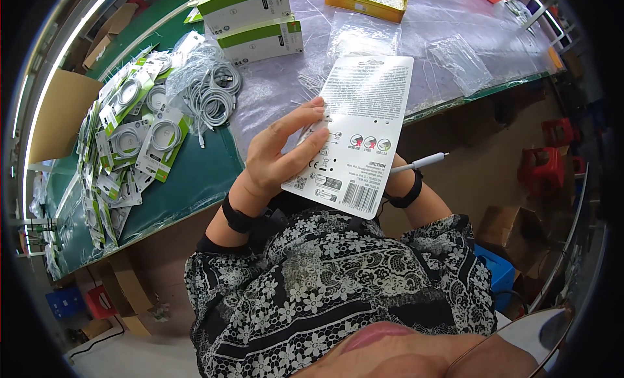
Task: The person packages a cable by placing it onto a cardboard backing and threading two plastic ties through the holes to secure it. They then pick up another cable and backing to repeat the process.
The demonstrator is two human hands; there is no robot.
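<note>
While the left hand pinches the white packaging card over the near side of the tabletop, a light grip should keep it unbent; behind it, the right hand's grip is hidden, so I cannot tell.

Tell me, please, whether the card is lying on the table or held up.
Held up: the left hand grips the card by its left side.
</note>
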